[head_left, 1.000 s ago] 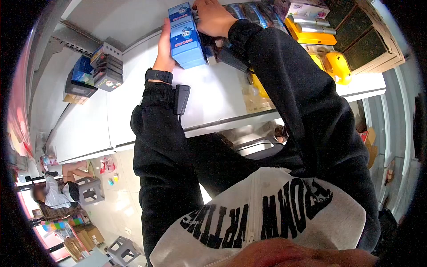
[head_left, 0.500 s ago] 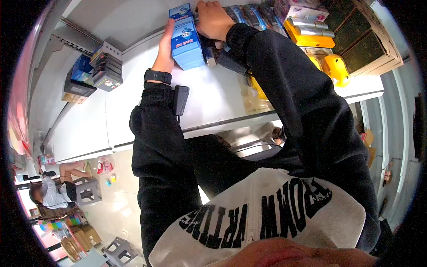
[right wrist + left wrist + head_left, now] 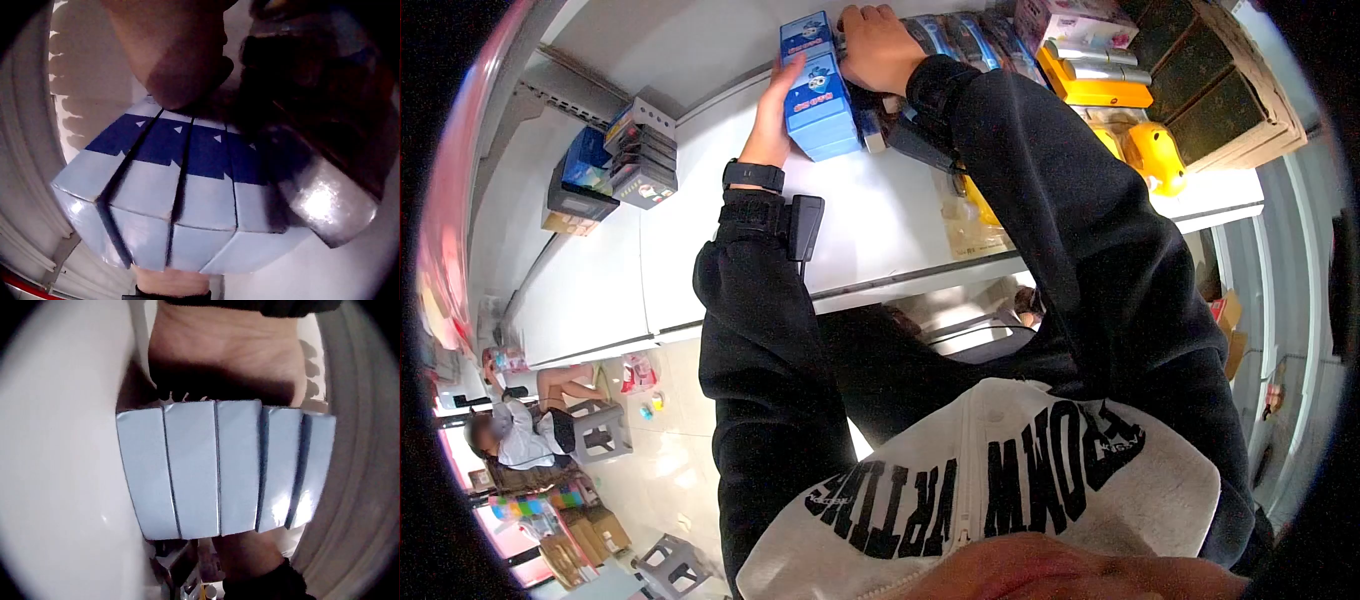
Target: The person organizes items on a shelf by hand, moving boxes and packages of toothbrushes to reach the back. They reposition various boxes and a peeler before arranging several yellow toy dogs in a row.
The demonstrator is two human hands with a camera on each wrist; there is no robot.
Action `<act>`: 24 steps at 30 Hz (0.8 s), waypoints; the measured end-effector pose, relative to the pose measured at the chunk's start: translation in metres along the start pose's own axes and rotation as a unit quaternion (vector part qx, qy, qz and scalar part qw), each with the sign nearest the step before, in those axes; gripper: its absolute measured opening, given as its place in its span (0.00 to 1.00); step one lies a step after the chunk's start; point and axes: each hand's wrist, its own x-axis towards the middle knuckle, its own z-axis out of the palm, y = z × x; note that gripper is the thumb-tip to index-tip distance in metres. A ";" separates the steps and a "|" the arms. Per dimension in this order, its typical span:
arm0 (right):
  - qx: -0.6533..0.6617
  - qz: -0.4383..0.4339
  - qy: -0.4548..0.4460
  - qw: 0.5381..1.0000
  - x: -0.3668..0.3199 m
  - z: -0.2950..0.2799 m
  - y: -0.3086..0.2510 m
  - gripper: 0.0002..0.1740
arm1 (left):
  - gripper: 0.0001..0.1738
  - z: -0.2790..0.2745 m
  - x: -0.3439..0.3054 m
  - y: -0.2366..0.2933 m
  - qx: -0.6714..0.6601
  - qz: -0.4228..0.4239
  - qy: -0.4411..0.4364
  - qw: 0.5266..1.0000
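Several slim blue boxes [image 3: 820, 110] with a cartoon figure stand packed together on the white shelf. My left hand [image 3: 772, 115] lies along their left side, its thumb extended at the top edge. In the left wrist view their plain pale-blue faces [image 3: 194, 469] form an uneven row and hide the left fingers. My right hand [image 3: 882, 48] is bent at the far right side of the boxes. In the right wrist view, the right hand [image 3: 181, 69] reaches right to their printed faces; its fingertips are in shadow, so I cannot tell whether they grip.
Right of the boxes lie blue-and-black packages [image 3: 965, 35], a yellow box [image 3: 1100, 88] with silver tubes, a yellow toy figure [image 3: 1157, 155] and a large carton [image 3: 1250, 120]. Dark boxes [image 3: 643, 165] stand on the left. A seated person [image 3: 525, 435] is further off.
The left thumb has shifted inward over the edge of the blue boxes, and the boxes sit marginally lower in view. The right hand stays nearly in place.
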 end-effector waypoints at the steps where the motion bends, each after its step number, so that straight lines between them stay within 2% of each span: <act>1: 0.000 -0.002 -0.010 1.000 0.000 -0.002 0.000 0.25 | 0.28 0.001 0.000 0.000 0.003 0.003 0.004 1.000; 3: 0.001 -0.006 -0.028 1.000 0.002 -0.006 0.000 0.25 | 0.29 0.001 0.000 0.001 0.008 0.010 0.014 1.000; 6: 0.005 0.010 -0.015 1.000 0.001 -0.004 -0.001 0.25 | 0.31 -0.005 0.007 -0.002 -0.007 -0.008 -0.003 1.000; 9: 0.037 0.036 -0.044 0.998 0.004 -0.002 -0.002 0.25 | 0.32 -0.007 0.008 -0.001 -0.008 -0.025 -0.035 0.999; 12: 0.010 0.031 -0.031 0.999 0.003 -0.006 -0.003 0.25 | 0.34 -0.003 0.006 0.000 -0.007 -0.038 -0.034 0.999; 15: 0.021 0.046 -0.067 0.996 0.005 -0.011 -0.003 0.26 | 0.34 -0.006 0.009 -0.001 -0.015 -0.028 -0.065 0.997; 21: 0.026 0.050 -0.058 0.997 0.005 -0.006 -0.001 0.26 | 0.36 -0.010 0.017 -0.006 -0.016 -0.019 -0.040 0.999; 24: 0.030 0.044 -0.059 0.997 0.007 -0.004 0.002 0.27 | 0.37 -0.019 0.029 -0.013 -0.030 0.013 -0.047 0.998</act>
